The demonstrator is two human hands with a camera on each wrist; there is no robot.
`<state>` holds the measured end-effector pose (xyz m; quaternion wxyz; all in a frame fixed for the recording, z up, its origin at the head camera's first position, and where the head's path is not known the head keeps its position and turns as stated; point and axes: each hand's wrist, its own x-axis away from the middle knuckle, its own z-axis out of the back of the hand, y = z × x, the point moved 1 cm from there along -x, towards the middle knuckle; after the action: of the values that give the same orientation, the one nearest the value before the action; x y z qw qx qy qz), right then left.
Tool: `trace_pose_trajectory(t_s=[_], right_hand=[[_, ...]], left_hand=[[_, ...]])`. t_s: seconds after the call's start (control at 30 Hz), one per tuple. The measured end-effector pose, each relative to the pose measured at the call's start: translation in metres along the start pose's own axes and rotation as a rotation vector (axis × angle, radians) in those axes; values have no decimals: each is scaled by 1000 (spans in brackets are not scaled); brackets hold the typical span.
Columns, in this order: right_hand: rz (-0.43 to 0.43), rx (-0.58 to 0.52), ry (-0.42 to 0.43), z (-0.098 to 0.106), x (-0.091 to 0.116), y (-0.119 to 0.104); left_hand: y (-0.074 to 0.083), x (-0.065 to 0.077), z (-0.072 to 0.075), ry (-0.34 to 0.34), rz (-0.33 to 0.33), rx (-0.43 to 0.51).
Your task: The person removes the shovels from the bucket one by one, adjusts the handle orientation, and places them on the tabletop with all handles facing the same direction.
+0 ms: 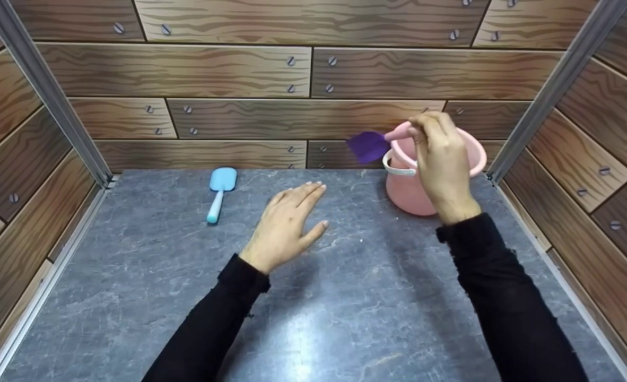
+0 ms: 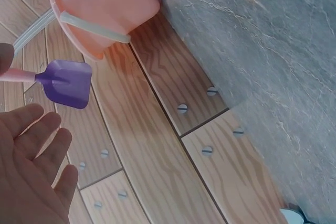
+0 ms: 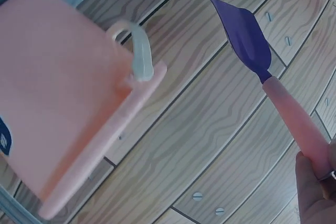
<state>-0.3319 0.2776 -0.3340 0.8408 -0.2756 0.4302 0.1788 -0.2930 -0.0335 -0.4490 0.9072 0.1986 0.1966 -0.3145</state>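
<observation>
My right hand (image 1: 443, 159) grips the pink handle of a toy shovel (image 3: 252, 40) with a purple blade. In the head view the shovel is held over the rim of a pink bucket (image 1: 406, 193), its blade pointing left beyond the rim. A white handle (image 1: 401, 171) hangs at the bucket's left side. My left hand (image 1: 287, 225) hovers above the table's middle, fingers extended and holding nothing. Away to its left lies a blue toy shovel (image 1: 223, 180), its pale turquoise handle toward me.
The grey marbled tabletop (image 1: 159, 297) is bounded by wood-patterned walls (image 1: 239, 71). Metal posts (image 1: 552, 79) rise at both back corners. The bucket stands near the back right corner.
</observation>
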Motion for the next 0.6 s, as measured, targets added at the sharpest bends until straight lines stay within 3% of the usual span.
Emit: trace_pose_trajectory(t_s=[0.17,0.37,0.6], right_hand=[[-42,-38,9,-8,11,-2],[-35,-75,0,-16,21,-6],[-74,-47,-5,-25,33,-9]], left_hand=[[0,-1,0,15,15,2],[2,-4,-1,32,18,14],[4,-6,-3,53,13,13]])
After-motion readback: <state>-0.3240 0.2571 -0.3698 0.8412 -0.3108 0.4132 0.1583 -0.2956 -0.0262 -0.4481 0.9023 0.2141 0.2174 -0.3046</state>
